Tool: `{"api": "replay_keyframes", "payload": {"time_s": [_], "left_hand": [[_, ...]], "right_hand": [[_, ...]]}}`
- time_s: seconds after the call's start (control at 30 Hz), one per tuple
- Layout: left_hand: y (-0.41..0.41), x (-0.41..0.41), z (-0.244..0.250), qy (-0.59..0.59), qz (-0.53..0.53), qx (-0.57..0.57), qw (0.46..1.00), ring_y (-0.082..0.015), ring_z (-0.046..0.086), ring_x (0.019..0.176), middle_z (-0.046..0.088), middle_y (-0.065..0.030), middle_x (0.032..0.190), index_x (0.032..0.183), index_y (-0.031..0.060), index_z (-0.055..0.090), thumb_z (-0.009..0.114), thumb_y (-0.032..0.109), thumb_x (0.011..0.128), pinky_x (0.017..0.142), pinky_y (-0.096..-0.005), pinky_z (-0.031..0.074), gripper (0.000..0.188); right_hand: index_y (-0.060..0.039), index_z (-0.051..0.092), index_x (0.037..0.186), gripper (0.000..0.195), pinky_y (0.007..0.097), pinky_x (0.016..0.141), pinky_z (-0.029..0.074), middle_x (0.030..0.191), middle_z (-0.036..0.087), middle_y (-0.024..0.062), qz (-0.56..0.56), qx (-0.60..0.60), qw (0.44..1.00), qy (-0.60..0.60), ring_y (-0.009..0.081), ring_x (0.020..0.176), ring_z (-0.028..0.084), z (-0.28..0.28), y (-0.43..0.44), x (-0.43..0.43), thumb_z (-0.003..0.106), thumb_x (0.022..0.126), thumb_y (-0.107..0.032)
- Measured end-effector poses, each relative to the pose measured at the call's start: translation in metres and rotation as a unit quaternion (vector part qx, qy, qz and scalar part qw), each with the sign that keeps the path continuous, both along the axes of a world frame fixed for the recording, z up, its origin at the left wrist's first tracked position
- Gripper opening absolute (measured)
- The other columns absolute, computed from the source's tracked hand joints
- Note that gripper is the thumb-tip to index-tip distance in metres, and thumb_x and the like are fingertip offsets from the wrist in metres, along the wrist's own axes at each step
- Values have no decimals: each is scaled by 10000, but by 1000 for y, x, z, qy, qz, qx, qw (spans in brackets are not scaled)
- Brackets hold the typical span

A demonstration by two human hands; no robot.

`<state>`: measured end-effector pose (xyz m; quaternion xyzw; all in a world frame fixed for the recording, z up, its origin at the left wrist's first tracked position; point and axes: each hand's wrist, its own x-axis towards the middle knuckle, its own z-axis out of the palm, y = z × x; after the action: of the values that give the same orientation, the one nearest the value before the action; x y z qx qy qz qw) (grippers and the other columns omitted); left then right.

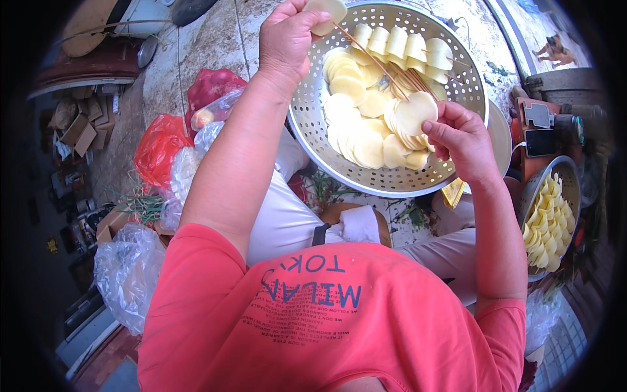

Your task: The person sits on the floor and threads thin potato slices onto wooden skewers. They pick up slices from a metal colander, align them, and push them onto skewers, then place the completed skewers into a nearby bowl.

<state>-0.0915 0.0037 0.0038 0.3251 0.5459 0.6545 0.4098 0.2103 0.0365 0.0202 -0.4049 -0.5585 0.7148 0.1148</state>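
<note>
My left hand (289, 41) pinches a thin, round, pale slice (325, 13), apparently potato, above the far rim of a perforated metal colander (313, 142). A thin wooden skewer (371, 58) runs from this slice down to another round slice (415, 113), which my right hand (460, 137) holds between thumb and fingers over the colander's right side. Whether the skewer pierces either slice, I cannot tell. Overlapping loose slices (348, 83) lie inside the colander. Folded slices on skewers (397, 44) rest at its far side, and a bundle of bare skewers (416, 81) lies beside them.
At the right, a second colander (570, 171) holds folded slices (548, 225); a phone (540, 142) lies on a reddish stand (531, 169). On the left are a red plastic bag (159, 149), a red net bag (213, 88), green onions (144, 206) and a clear bag (128, 274).
</note>
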Motion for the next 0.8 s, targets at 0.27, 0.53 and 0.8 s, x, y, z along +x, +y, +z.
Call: {"api": "replay_keyframes", "payload": {"time_s": [0.27,0.53,0.8], "left_hand": [[-6,26,6,-26,44,38,998,-212,647,942,673,-94,1010,983,-15,671,576,76,856,835,-326,525,182],[-13,19,9,330,29,4,944,-228,662,902,662,-100,973,989,13,646,633,119,857,771,-341,547,170],[-16,69,4,-99,-158,-209,960,-190,695,855,690,-103,980,1081,2,624,666,234,915,750,-326,595,288]], "right_hand": [[-53,670,941,125,180,471,366,676,593,-38,-5,17,1000,0,19,532,479,-2,0,0,721,872,-144],[-58,666,910,119,184,479,372,669,586,-38,7,3,1000,3,25,536,484,1,-2,-1,715,877,-162],[-56,666,934,142,188,476,372,675,594,-38,-36,-2,999,22,25,538,489,-6,1,-2,721,873,-171]]}}
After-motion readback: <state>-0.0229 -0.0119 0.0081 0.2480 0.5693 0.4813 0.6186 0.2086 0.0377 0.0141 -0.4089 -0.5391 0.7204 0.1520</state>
